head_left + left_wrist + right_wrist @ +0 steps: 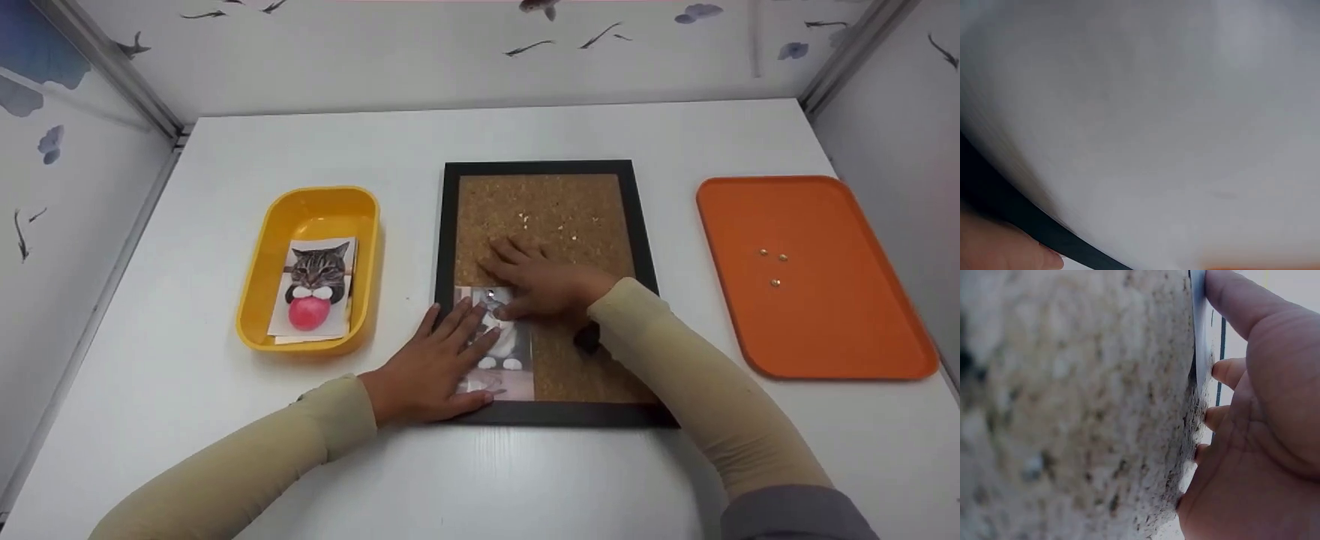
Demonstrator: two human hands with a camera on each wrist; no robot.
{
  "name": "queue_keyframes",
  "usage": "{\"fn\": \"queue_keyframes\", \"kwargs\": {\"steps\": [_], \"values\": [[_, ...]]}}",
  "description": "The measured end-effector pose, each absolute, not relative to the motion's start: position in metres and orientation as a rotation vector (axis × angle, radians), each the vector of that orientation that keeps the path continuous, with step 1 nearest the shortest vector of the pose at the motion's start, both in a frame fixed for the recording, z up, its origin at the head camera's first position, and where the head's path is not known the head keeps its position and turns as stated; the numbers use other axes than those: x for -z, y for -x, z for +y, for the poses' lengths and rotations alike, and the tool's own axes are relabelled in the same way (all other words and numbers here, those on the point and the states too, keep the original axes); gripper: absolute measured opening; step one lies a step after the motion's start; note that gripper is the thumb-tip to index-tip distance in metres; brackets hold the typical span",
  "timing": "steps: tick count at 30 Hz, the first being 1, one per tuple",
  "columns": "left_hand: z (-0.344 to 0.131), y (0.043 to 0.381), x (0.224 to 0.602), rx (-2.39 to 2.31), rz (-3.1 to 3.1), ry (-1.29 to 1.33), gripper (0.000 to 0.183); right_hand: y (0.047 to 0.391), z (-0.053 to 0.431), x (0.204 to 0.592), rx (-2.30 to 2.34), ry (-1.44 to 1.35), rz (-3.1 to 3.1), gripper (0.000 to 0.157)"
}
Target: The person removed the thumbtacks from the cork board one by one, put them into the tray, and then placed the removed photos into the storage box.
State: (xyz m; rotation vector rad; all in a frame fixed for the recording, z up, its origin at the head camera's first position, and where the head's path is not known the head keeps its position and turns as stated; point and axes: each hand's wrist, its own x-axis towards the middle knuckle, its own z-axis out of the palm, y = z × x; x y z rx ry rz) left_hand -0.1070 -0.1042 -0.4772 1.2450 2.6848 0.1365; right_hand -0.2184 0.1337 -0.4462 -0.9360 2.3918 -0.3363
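Note:
A cork board (555,367) in a black frame (641,232) lies flat on the table. On its lower left is a cat photo (517,386), with a small shiny tack (490,294) near the top edge. My left hand (427,371) rests across the photo's left side and the frame, fingers spread. In the left wrist view its thumb (1005,247) lies by the frame. Fingers spread, my right hand (551,285) rests on the cork just above the photo, its thumb on the photo's upper right. The right wrist view shows the palm (1280,427) beside the photo's edge (1201,332).
A yellow bin (259,277) at left holds stacked photos, the top one a cat with a pink ball (309,311). At right lies an orange tray (832,322) with three small tacks (775,283). Several shiny bits (523,219) dot the upper cork.

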Motion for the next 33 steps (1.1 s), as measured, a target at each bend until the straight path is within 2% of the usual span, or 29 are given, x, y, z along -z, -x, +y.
{"fn": "queue_keyframes", "kwargs": {"steps": [8,19,27,33], "values": [[-0.1022,0.1073,0.4778,-0.145,2.660,-1.250,0.086,0.2188,0.1370,0.4464,0.400,0.909,2.381,0.083],[-0.1026,0.1066,0.4773,-0.146,2.659,-1.253,0.086,0.2194,0.1370,0.4438,0.634,0.844,2.321,0.067],[-0.1022,0.1072,0.4752,-0.145,2.668,-1.255,0.087,0.2205,0.1372,0.4482,0.782,0.725,2.284,0.046],[-0.1016,0.1067,0.4741,-0.144,2.669,-1.249,0.086,0.2184,0.1306,0.4525,0.914,0.603,2.312,0.018]]}}
